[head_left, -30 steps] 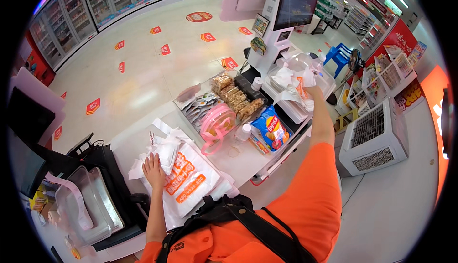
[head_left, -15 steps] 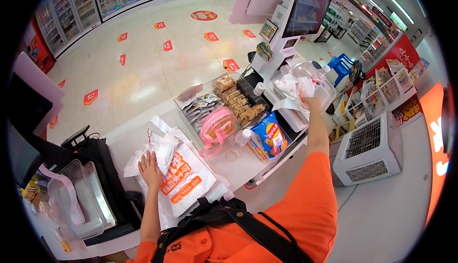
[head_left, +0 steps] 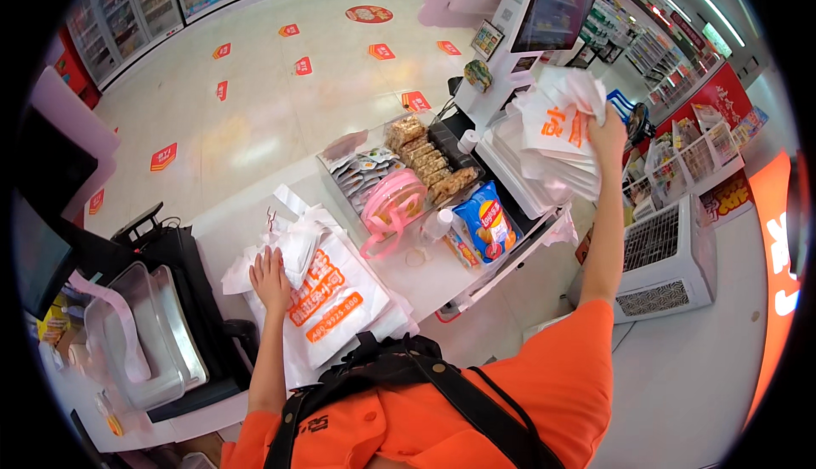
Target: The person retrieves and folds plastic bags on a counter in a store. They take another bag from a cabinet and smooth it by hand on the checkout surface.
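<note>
White bags [head_left: 552, 116] raised (orange lettering), pinched by right hand [head_left: 607, 133]; left hand [head_left: 270, 278] spread.

1. Floor [head_left: 263, 120]: pale, glossy, ahead of me, bearing red stickers [head_left: 164, 157].
2. Coolers [head_left: 150, 0]: glass-doored, in a row across the floor, upper left of my view.
3. Counter [head_left: 218, 235]: white, before me.
4. Shelving [head_left: 650, 54]: stocked, distant, toward my right.
5. Ceiling lights [head_left: 716, 14]: bright strips.
6. Sign panel [head_left: 767, 278]: orange, glowing, at my right.
</note>
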`<state>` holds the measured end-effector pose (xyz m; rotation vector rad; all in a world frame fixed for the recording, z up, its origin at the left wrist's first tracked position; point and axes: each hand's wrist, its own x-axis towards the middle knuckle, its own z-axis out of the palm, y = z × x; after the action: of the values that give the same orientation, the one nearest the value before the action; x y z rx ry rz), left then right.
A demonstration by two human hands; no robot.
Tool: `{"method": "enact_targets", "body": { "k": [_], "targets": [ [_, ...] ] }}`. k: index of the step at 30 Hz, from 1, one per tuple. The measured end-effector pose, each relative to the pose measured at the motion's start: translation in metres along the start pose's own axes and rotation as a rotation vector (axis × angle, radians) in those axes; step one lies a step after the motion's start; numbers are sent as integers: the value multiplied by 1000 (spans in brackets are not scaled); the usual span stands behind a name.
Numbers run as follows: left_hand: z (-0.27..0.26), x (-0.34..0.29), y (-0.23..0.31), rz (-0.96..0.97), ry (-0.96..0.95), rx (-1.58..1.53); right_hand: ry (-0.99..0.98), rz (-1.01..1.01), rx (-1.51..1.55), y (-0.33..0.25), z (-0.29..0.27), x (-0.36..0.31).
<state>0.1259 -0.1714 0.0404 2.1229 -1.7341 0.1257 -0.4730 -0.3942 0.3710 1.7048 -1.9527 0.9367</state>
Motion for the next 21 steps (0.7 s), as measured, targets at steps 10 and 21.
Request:
{"method": "enact_targets", "body": {
  "k": [10, 21],
  "targets": [
    [-39, 19, 106, -268, -294, -1383, -402, 160, 1269, -205, -56, -90],
    [-75, -15, 4, -1065, -323, -2261, -812, 903, 1788, -287, 83, -370]
  ]
}}
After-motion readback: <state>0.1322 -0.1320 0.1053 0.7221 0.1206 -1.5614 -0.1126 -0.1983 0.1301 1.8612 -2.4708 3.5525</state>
